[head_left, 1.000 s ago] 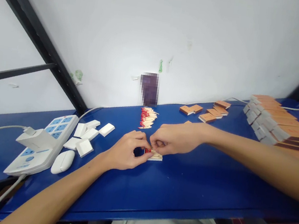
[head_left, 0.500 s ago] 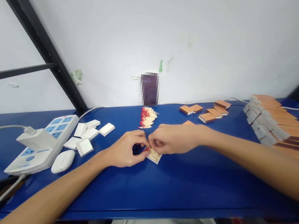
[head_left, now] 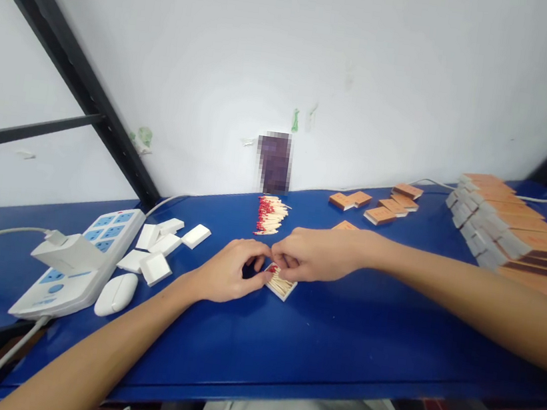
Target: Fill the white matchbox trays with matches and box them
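Observation:
A small white matchbox tray (head_left: 286, 296) filled with red-headed matches (head_left: 279, 282) lies on the blue table, between my two hands. My left hand (head_left: 232, 270) curls around its left side, thumb at the near left edge and fingers at the far corner. From the right, my right hand (head_left: 310, 255) reaches over the tray with its fingers bunched at the far edge; whatever is between those fingertips is hidden. Just beyond the hands lies a loose pile of matches (head_left: 272, 216), red heads to the left.
Several white trays (head_left: 167, 245) lie at left beside an earbud case (head_left: 115, 294) and a white power strip (head_left: 90, 255) with plugs. Orange matchbox sleeves (head_left: 380, 215) are scattered at back right, near a large stack of matchboxes (head_left: 517, 227). A blurred purple object (head_left: 273, 163) leans on the wall.
My left thumb and fingers have shifted slightly up along the tray's edge. More of the tray's left side and the red match heads now shows. My right hand has barely moved.

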A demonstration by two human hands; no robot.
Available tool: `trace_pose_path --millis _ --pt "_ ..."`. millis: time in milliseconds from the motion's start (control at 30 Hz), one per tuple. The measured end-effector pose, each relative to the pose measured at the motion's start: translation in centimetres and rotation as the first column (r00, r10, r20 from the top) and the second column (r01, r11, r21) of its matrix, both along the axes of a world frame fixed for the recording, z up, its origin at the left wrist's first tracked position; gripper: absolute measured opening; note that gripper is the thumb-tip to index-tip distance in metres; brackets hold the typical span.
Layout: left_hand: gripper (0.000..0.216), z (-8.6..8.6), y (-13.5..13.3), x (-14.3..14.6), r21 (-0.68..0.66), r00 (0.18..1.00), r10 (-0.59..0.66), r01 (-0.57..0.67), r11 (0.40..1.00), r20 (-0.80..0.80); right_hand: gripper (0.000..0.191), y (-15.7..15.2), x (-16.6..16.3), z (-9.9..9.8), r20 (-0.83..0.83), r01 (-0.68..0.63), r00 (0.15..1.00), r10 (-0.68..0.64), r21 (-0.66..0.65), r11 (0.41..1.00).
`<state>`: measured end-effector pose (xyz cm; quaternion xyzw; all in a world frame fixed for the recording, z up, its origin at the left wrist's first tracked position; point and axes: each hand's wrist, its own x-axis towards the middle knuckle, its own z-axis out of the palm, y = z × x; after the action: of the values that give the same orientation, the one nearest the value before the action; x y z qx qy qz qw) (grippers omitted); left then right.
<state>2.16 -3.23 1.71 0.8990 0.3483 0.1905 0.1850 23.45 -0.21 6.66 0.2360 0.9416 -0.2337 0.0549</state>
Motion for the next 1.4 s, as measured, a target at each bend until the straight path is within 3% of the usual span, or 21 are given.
trace_pose_path --millis 367,700,933,1167,1400 --pt "0.017 -0.06 0.13 -0.02 -0.002 1.000 -0.003 0.003 1.000 -0.007 0.010 0.07 0.02 -0.26 -0.065 -0.021 0.998 0.019 -0.030 0.999" --pt "0.030 0.54 -0.28 -0.16 0.086 0.983 -0.018 0.034 0.996 -0.185 0.010 -0.12 0.01 -0.34 -0.061 -0.082 0.995 0.082 0.006 0.997" --pt "0.040 0.40 -0.05 -0.16 0.108 0.984 0.026 -0.007 0.994 -0.175 0.014 -0.04 -0.12 -0.71 -0.084 -0.078 0.993 0.084 0.073 0.994" --pt "0.039 0.35 -0.19 -0.23 0.167 0.979 -0.010 0.045 0.985 -0.205 0.016 0.01 -0.11 -0.68 -0.053 -0.044 0.997 0.048 0.062 0.997" --pt "0.037 0.29 -0.24 -0.17 0.135 0.984 -0.012 0.037 0.990 -0.180 0.015 0.18 -0.23 -0.52 -0.033 -0.049 0.998 0.051 0.054 0.997"
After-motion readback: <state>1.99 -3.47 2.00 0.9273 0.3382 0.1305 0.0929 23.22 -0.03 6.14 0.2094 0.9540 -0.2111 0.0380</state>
